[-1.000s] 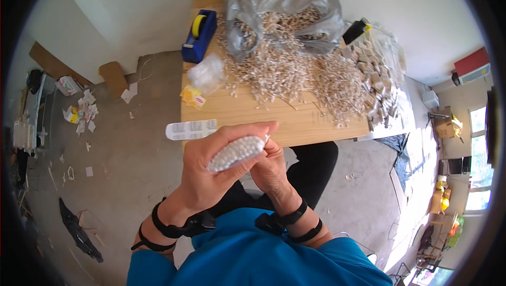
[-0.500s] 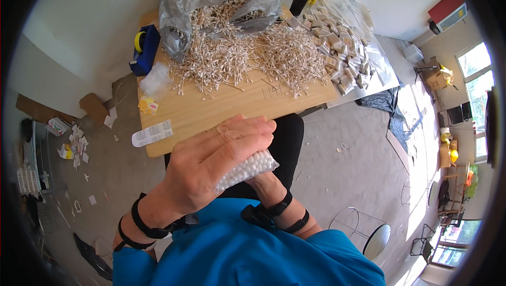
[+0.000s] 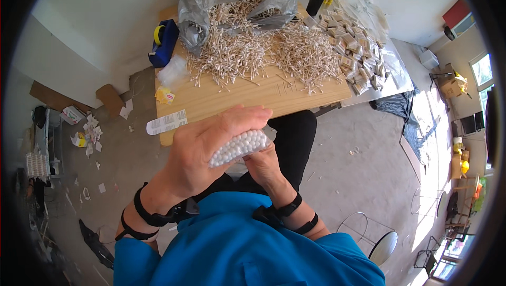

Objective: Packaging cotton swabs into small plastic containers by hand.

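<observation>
Clear plastic wraps a packet of white-tipped swabs [image 3: 239, 148]; its far side is hidden by my left hand [image 3: 197, 146]. The packet sits along the near edge of those fingers, its right end against my right hand [image 3: 262, 163]. My left fingers stretch together across it, grasping it; my right fingers are mostly covered, so I cannot tell how they close. Both forearms angle inward, short of the wooden surface [image 3: 224, 108].
</observation>
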Motion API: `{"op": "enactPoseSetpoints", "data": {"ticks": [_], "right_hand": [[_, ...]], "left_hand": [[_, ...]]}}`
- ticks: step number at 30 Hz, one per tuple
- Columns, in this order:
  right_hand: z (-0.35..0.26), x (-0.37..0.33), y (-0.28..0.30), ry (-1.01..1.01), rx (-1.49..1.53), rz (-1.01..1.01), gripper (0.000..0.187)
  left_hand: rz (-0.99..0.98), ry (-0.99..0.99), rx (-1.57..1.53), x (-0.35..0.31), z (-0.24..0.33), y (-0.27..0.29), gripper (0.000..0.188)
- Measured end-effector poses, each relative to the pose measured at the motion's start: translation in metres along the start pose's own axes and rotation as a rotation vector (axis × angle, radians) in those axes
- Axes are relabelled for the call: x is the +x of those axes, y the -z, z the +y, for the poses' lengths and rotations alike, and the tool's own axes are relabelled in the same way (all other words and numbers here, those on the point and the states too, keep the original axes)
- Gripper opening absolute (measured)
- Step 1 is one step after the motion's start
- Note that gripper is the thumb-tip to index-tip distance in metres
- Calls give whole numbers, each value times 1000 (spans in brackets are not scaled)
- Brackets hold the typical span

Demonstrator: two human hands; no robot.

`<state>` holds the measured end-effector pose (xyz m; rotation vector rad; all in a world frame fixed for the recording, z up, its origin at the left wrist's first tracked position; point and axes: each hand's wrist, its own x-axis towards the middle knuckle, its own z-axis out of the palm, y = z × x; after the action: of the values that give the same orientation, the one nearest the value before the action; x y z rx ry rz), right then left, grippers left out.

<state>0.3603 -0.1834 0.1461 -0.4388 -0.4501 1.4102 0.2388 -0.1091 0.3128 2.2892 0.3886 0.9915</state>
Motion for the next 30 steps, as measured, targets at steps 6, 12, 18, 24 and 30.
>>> {"op": "enactPoseSetpoints", "data": {"ticks": [6,12,18,24,30], "right_hand": [[6,-15,4,-80,-35,1,18],[3,-29,19,-80,-109,20,18],[4,-37,19,-100,-121,14,19],[-3,-43,1,-219,-210,-138,33],[-7,-46,-19,-276,-205,-263,48]], "left_hand": [[19,75,-17,-13,6,8,30],[16,93,18,-22,11,12,27],[50,157,-20,-35,14,11,25],[131,504,-413,-57,16,-1,27],[119,574,-483,-73,21,-3,27]]}}
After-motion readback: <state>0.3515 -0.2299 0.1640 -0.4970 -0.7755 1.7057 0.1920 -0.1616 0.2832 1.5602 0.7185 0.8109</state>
